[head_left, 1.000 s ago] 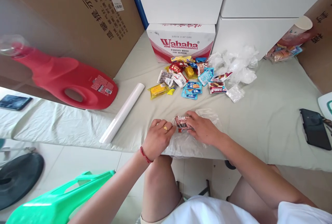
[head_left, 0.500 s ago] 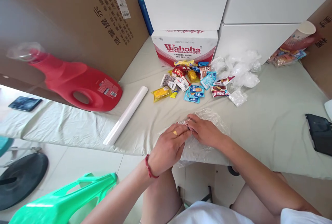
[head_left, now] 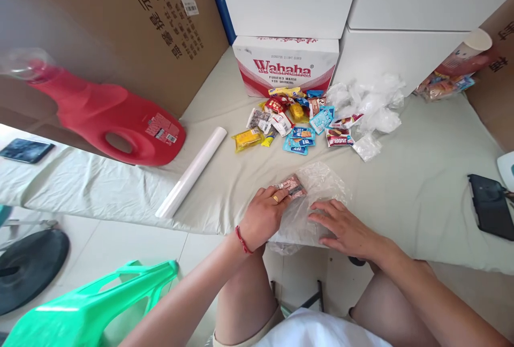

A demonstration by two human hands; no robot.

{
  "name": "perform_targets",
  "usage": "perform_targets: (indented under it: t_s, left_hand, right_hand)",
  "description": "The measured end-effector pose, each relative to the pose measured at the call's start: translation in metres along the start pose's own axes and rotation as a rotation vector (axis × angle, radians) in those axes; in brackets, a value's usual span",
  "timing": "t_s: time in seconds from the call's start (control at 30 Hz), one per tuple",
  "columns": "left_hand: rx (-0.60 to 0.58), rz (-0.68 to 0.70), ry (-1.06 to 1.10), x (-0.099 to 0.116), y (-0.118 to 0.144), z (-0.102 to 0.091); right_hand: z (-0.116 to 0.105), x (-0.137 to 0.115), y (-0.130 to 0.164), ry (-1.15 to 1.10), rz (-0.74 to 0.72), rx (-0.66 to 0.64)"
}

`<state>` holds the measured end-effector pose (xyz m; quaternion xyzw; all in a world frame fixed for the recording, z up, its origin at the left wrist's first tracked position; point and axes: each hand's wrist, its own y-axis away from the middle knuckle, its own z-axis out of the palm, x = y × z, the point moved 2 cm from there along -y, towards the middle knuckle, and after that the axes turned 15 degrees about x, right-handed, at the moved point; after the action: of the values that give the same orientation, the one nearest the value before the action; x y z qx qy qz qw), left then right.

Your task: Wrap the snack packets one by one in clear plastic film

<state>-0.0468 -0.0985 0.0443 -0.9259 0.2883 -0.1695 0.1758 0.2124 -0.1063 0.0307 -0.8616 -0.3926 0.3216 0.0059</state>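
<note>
The whole spread is carried by a bench (head_left: 421, 186) draped in a pale sheet, with a big cardboard box (head_left: 120, 20) leaned at about 10 o'clock and a red detergent jug (head_left: 108, 117) laid on its side in front of it. A Wahaha carton (head_left: 286, 66) is parked at 12 o'clock, and just below it a heap of snack packets (head_left: 295, 122) is scattered, with crumpled clear bags (head_left: 371, 103) piled at about 1 o'clock. A white roll (head_left: 191, 172) is stretched diagonally at 10 o'clock from the hands, and a dark phone (head_left: 490, 206) is left well apart at 3 o'clock. Closer in, a clear plastic bag (head_left: 321, 191) is spread at the bench's near edge. It's pressed flat by the right hand (head_left: 344, 226), fingers extended and open, nothing gripped, just resting on the film. The left hand (head_left: 264, 216) is curled, and a small reddish snack packet (head_left: 292, 186) is pinched at its fingertips. The bit that matters: the packet is found at roughly 1 o'clock from the left hand, touching it, with its long axis tilted from lower left to upper right. From the right hand it's up at 10 o'clock, near but not touched, so the left is clearly nearer. Whether the packet is already inside the bag or just on top can't be told.
</note>
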Motion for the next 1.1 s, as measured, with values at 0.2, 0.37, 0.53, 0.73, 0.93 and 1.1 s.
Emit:
perform_targets:
  t_s: [0.2, 0.37, 0.53, 0.73, 0.93, 1.1]
  left_hand:
    - [-0.023, -0.048, 0.024, -0.001, -0.001, -0.003]
    - [-0.035, -0.066, 0.049, 0.000, -0.003, -0.005]
    - [-0.055, -0.062, 0.034, 0.002, -0.006, -0.007]
    - [0.123, -0.250, 0.262, -0.014, 0.010, -0.019]
    - [0.467, -0.701, 0.431, 0.012, 0.056, -0.025]
    - [0.505, -0.793, 0.220, 0.026, 0.053, 0.004]
  right_hand:
    - [0.025, 0.003, 0.002, 0.110, 0.047, 0.172]
    - [0.005, -0.005, -0.033, -0.003, 0.053, 0.255]
    - [-0.001, 0.000, -0.093, -0.054, 0.044, 0.231]
    - [0.027, 0.004, -0.131, 0.100, 0.174, 0.063]
    - [0.031, -0.002, -0.131, 0.134, 0.236, 0.063]
    - [0.029, 0.000, -0.131, 0.096, 0.241, 0.074]
